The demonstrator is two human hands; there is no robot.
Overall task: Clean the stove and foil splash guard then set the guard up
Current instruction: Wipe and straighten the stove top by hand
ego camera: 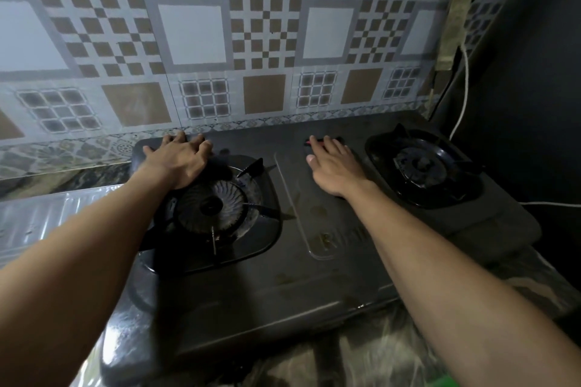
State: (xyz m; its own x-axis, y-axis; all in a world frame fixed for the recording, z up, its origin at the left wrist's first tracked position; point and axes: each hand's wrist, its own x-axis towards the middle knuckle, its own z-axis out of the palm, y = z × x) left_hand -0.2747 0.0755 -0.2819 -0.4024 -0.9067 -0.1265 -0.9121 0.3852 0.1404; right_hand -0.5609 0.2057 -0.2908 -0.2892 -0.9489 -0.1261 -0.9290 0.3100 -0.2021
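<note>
A dark two-burner gas stove [314,276] sits on a marbled counter, its top marked with greasy spots. My left hand [179,160] lies at the back left corner, fingers curled over the stove's rear edge just behind the left burner [210,207]. My right hand [333,166] rests flat on the middle of the stove, thumb spread, fingertips on a small red and black object [311,142] at the rear edge. A tile-patterned foil panel [201,94] stands upright against the wall right behind the stove. A shiny ribbed silver sheet [34,220] lies left of the stove.
The right burner [421,166] sits close to a dark side wall [528,104]. A white cable [462,104] hangs down that wall and runs behind the stove's right end. A strip of tape [452,25] sticks at the wall corner. Something green [440,382] shows at the bottom edge.
</note>
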